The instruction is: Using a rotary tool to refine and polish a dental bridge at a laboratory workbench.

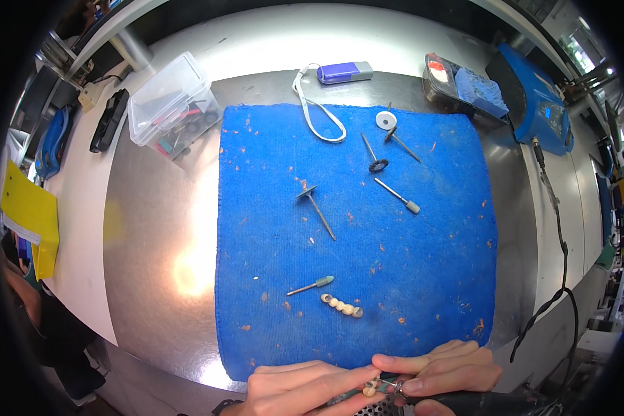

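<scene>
At the near edge of the blue cloth, my left hand pinches a small tooth-coloured dental piece between its fingers. My right hand is closed round a dark rotary handpiece, whose thin metal tip meets or nearly meets the piece. Exact contact is too small to tell. Just beyond the hands lies a tooth-coloured dental bridge with dark metallic ends. A green pointed grinding bur rests beside it. Farther up the cloth lies a disc on a shank.
More rotary bits, among them a grey cylindrical bur and a black wheel, lie toward the back right. A purple-grey device with a white strap, a clear plastic box, a black tray and a blue control unit stand behind.
</scene>
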`<action>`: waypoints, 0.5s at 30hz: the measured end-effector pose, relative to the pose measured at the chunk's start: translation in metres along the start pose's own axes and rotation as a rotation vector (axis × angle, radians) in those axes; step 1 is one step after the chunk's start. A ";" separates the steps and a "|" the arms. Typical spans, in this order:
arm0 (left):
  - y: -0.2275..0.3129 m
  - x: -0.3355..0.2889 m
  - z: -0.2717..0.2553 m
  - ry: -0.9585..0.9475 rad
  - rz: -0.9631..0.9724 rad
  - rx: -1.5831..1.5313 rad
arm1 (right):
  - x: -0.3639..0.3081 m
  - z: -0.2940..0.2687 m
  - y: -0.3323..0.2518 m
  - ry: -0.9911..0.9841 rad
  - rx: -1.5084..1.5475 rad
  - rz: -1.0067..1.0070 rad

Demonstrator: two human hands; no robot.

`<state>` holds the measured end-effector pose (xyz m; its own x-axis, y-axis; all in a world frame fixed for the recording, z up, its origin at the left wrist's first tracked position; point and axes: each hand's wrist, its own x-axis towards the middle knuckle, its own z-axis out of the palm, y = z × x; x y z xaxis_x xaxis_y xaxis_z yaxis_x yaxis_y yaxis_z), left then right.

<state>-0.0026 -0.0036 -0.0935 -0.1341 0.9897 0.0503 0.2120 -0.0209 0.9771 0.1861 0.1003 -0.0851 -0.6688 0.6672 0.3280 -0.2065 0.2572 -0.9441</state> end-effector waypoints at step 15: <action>0.002 0.007 -0.003 0.006 0.158 0.011 | 0.001 -0.004 0.002 -0.085 0.011 -0.002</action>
<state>-0.0058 0.0027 -0.0903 -0.1038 0.9734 0.2040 0.2418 -0.1743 0.9546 0.1883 0.1045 -0.0868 -0.7263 0.6051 0.3259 -0.2150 0.2504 -0.9440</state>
